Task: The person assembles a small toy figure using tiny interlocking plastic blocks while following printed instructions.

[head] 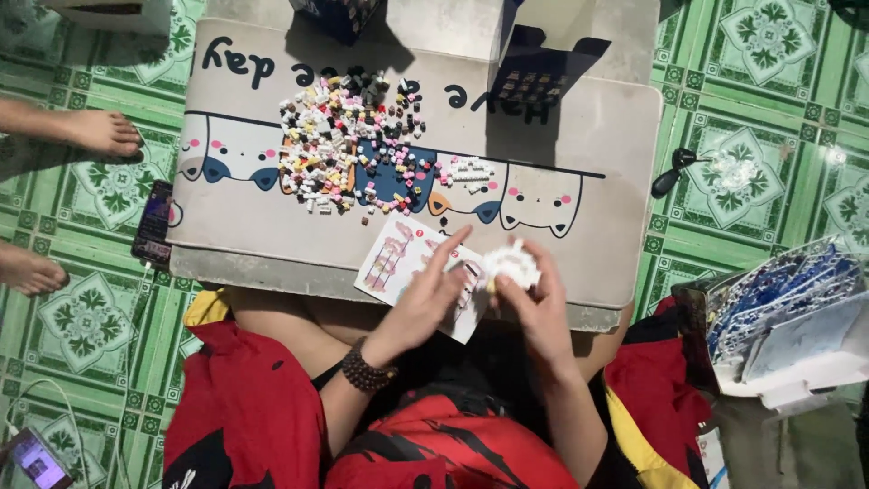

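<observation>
My right hand [536, 303] grips a small white brick assembly [512, 265] just above the near edge of a low table. My left hand [425, 299], with a dark bead bracelet at the wrist, reaches across with its fingers stretched toward the assembly, over a printed instruction sheet [396, 256]. I cannot tell whether it holds a piece. A big heap of tiny loose bricks [348, 140] in white, pink, black and yellow lies further out on the table mat [597, 145], which is beige with cartoon cats.
An open box [507, 45] stands at the table's far edge. A dark phone [154, 222] lies left of the table; another phone [36, 457] sits bottom left. Another person's bare feet [100, 131] rest on the green tiled floor. A box of packaging [792, 317] sits right.
</observation>
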